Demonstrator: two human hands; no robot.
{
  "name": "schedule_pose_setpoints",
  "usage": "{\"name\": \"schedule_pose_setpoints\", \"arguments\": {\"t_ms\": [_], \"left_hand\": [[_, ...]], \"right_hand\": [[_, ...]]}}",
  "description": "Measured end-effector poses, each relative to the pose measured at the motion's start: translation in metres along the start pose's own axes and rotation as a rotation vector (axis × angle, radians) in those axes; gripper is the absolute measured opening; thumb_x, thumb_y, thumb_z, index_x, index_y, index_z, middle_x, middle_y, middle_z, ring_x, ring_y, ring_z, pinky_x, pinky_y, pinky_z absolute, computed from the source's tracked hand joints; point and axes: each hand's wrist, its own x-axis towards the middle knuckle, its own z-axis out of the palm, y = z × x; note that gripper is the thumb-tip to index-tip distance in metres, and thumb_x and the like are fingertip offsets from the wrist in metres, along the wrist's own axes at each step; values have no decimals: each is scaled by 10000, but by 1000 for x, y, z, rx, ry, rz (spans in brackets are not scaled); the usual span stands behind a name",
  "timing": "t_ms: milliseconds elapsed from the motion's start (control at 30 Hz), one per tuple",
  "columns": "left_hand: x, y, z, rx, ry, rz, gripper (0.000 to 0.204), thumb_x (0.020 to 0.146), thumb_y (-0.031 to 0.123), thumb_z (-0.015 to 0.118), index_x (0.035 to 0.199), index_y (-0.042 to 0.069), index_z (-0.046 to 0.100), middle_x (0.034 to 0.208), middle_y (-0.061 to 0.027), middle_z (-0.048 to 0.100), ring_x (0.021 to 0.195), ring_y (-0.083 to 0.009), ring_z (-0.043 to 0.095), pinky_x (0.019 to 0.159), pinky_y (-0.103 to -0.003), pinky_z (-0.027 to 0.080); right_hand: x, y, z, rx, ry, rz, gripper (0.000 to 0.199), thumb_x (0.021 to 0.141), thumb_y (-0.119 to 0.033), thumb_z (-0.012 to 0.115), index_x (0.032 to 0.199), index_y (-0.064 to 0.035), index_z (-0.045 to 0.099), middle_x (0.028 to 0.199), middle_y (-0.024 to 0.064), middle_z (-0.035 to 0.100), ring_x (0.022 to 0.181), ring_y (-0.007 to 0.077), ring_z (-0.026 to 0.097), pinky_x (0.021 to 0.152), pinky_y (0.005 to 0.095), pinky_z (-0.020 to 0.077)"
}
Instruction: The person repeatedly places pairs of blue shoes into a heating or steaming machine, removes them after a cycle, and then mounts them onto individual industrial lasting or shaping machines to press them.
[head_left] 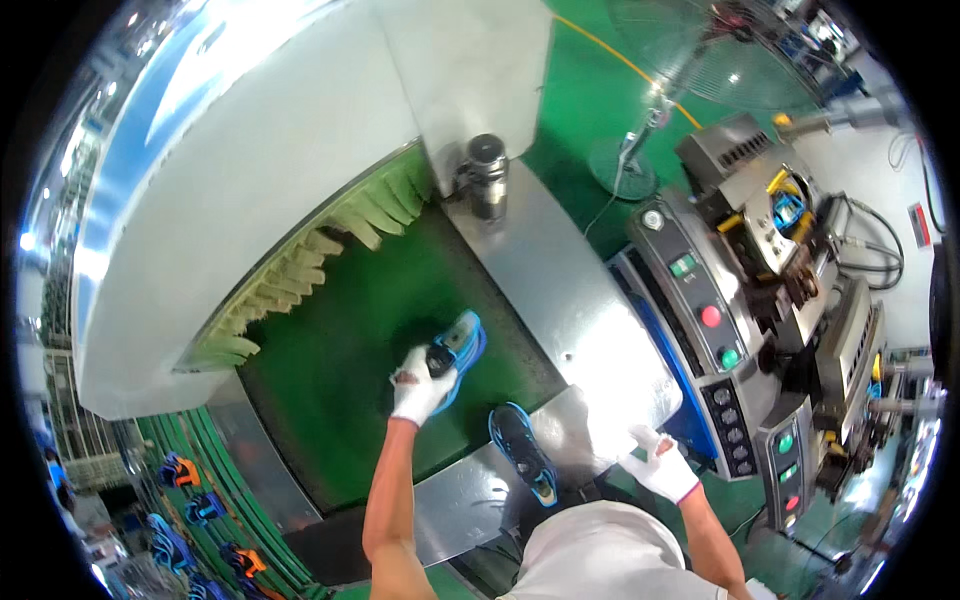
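A worker's gloved right hand, open with loosely spread fingers and nothing seen in it, is near the near right corner of a metal frame. To its left, a dark shoe with a bright blue rim lies between the two hands on the frame's near strip, one end at the green belt's near edge, the other toward the frame's outer edge. Farther in, the gloved left hand grips a blue shoe, grey on top, above the belt's near right part; whether it touches down is unclear. Its long axis points away and slightly right, well apart from the right hand. Beyond hangs a pale, stiff fringe below a white housing.
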Motion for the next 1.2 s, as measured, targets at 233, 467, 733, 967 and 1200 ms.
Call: {"name": "schedule_pose_setpoints", "arguments": {"t_ms": [233,467,733,967,1200], "left_hand": [[-56,236,-31,55,-526,865,404,719,258,834,1012,38,664,1025,-183,688,990,-385,669,867,-448,538],[-38,459,-4,45,-331,1334,517,772,269,845,1168,-11,665,1107,-227,700,1028,-418,674,928,-458,542],[107,658,155,44,-245,1139,540,919,318,746,1329,13,574,1280,-180,638,1166,-309,647,1008,-398,507],[179,719,343,272,-153,815,829,854,504,708,1475,37,419,1413,-252,530,1281,-425,558,1087,-514,431],[207,750,310,373,-143,716,797,774,531,782,1350,38,538,1224,-251,685,1182,-408,640,1018,-508,479]], "right_hand": [[30,-60,-96,-125,202,-759,650,860,-284,688,1399,17,484,1232,244,603,1151,441,599,983,472,486],[-6,72,-174,448,241,-427,791,784,-506,841,1377,-64,561,1085,150,727,863,303,714,799,390,565],[-133,171,-187,1996,334,-120,700,789,24,786,1437,-7,523,1225,119,696,999,233,707,864,372,589],[-183,183,-217,2060,802,-130,986,720,17,834,1566,7,329,1441,204,559,1237,368,624,1038,531,536],[-163,190,-230,2032,875,-87,896,773,78,690,1575,-17,303,1399,197,584,1178,337,655,932,461,600]]}}
